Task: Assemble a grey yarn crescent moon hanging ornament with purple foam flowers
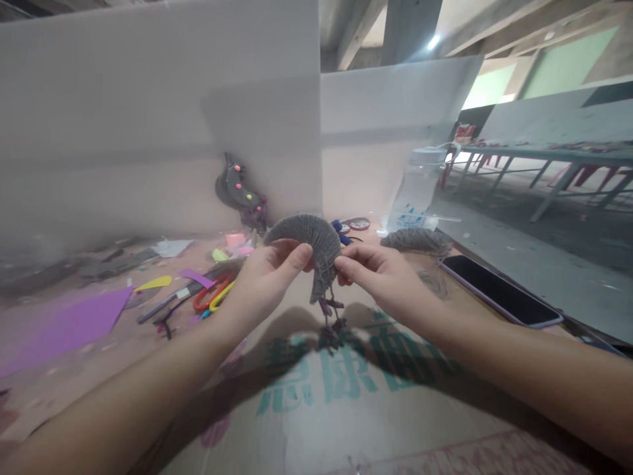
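both hands (270, 274) (373, 267) hold a grey yarn-wrapped crescent (321, 241) above printed cardboard (316, 429).

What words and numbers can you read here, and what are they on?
Green characters on the cardboard: the leftmost looks like "慧"; the others are too unclear to be sure.
Red print low on the cardboard: too blurred.
Blue print on the bottle: too small and blurred.
No readable numbers.

Left forearm (163, 373), right forearm (499, 353): bare for all the visible length, slim, smooth-outlined; each tapers forward. Left hand (270, 274), right hand (378, 270): also bare, slender in build
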The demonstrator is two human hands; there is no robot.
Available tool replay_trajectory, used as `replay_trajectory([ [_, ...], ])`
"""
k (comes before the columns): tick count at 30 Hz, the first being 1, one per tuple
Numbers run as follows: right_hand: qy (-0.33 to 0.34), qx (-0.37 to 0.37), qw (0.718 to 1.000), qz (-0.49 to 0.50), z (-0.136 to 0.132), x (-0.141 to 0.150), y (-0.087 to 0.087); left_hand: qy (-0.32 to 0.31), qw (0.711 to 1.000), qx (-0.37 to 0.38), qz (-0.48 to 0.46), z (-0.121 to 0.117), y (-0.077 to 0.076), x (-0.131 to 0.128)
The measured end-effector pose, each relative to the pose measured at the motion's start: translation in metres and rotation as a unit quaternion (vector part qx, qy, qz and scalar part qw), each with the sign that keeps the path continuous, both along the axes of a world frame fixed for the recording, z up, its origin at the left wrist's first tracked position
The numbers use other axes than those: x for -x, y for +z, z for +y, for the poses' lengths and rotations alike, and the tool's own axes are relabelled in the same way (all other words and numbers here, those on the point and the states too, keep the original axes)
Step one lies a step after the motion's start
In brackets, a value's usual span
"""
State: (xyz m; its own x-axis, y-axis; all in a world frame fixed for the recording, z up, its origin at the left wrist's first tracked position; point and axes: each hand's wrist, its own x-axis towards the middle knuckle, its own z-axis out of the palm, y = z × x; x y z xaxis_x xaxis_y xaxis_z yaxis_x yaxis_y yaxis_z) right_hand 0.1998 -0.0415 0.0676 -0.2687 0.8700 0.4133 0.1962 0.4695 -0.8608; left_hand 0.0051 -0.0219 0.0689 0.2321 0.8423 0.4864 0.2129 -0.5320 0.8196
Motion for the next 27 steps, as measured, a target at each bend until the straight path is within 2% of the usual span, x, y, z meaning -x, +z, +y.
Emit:
replay_trajectory([
  [4, 0.018, -0.02, 0.999, -0.036, 0.0, -0.001, 0.0, 0.023, 1.0, 0.012, -0.005, -0.004, 0.001, -0.001],
  [9, 0.034, -0.009, 0.999, -0.007, 0.001, -0.002, 0.003, 0.017, 0.999, 0.026, 0.025, -0.009, -0.002, -0.003],
  [15, -0.012, -0.002, 0.994, -0.107, -0.006, 0.002, 0.007, 0.018, 0.995, 0.012, 0.094, -0.016, -0.005, -0.004],
  [22, 0.031, -0.065, 0.995, -0.065, -0.001, -0.005, 0.009, -0.029, 0.999, 0.024, 0.027, -0.01, -0.003, -0.003],
  [24, 0.043, -0.044, 0.997, -0.052, 0.002, -0.006, 0.007, -0.01, 1.0, 0.022, 0.02, -0.009, -0.001, -0.002],
  [27, 0.067, 0.025, 0.996, -0.045, 0.001, -0.003, 0.005, 0.027, 0.999, 0.02, 0.012, -0.009, 0.002, -0.002],
])
